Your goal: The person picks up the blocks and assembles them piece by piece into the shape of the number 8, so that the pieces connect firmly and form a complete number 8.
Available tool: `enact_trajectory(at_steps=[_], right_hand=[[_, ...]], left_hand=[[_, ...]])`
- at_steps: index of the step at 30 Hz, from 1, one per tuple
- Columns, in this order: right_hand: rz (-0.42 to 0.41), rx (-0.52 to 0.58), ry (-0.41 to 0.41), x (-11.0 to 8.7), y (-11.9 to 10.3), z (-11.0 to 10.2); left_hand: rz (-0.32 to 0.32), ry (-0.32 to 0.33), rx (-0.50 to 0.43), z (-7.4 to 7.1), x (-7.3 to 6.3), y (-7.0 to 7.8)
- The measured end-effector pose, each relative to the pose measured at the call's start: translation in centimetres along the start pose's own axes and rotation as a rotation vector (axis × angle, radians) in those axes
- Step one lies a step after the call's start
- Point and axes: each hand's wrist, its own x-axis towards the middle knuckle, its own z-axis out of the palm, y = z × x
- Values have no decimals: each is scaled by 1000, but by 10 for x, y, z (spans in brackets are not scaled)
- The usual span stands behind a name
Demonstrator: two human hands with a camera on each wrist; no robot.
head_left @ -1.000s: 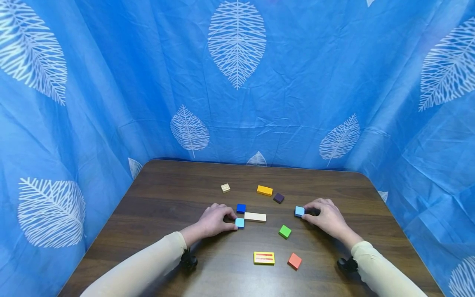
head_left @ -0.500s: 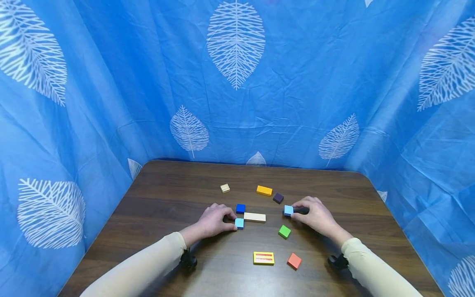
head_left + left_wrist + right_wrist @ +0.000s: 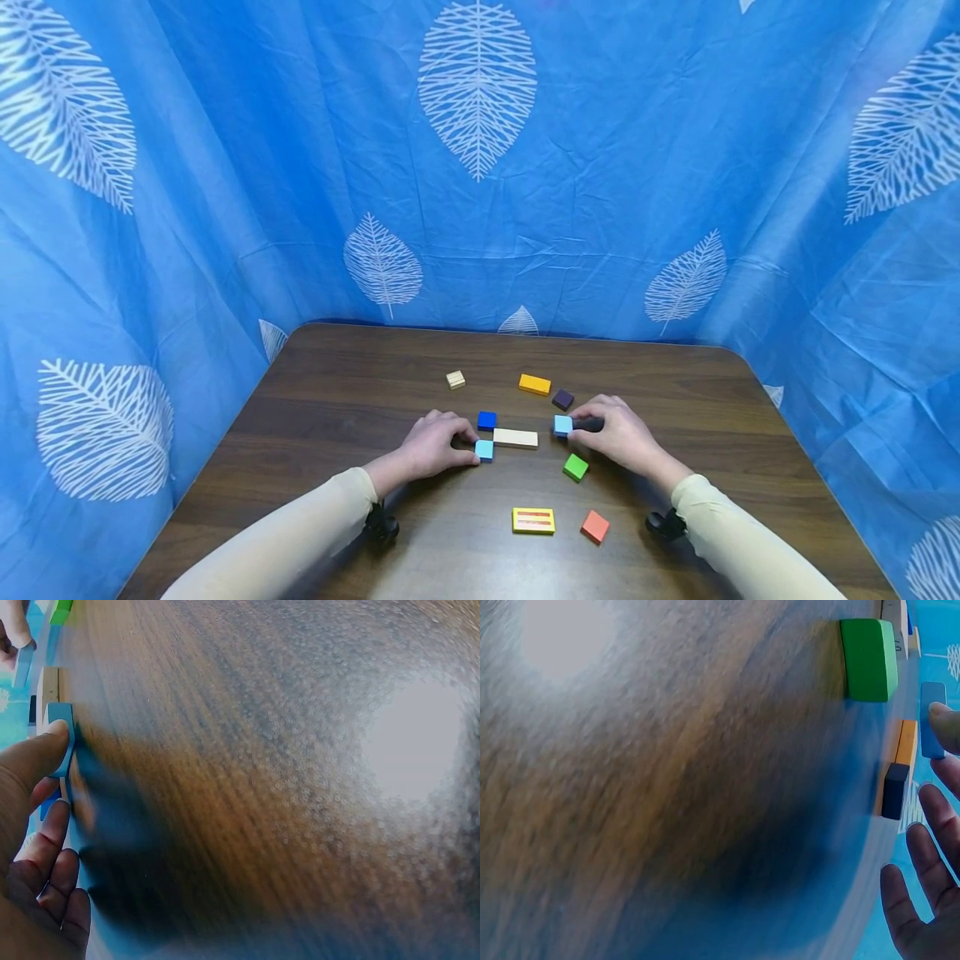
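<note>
My left hand [image 3: 435, 446] pinches a light blue block [image 3: 484, 451] between thumb and fingers, close at the left end of a long cream block [image 3: 515, 438]. A dark blue block [image 3: 487, 420] lies just behind, near that same end. In my right hand [image 3: 617, 432] a second light blue block [image 3: 562, 426] is pinched by thumb and index finger, right of the cream block's far end. The right wrist view shows this light blue block [image 3: 932, 720] raised above the tabletop, the other fingers spread. Seen from the left wrist, the thumb presses the side of its light blue block [image 3: 60, 720].
A green block [image 3: 575, 467] lies in front of the right hand, and a dark purple block [image 3: 562, 400] behind it. Orange [image 3: 535, 384] and small beige blocks [image 3: 455, 380] lie farther back. Nearer are a yellow block with red stripes [image 3: 533, 522] and a red block [image 3: 596, 527].
My right hand has moved left with its light blue block, from the right side toward the cream block. The left hand and the blocks on the table stay where they were.
</note>
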Motion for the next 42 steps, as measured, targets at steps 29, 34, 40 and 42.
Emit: enact_trajectory(at_steps=[29,34,40,42], right_hand=[[0,-33,-6,15,-12,21],[-2,-48,-2,17,-13,24],[-9,-74,3,18,-12,27],[-10,-83,3,19,-12,27]], left_hand=[[2,17,14,1,-1,1],[0,15,7,1,-1,1],[-5,12,3,1,-1,0],[-5,12,4,1,-1,0]])
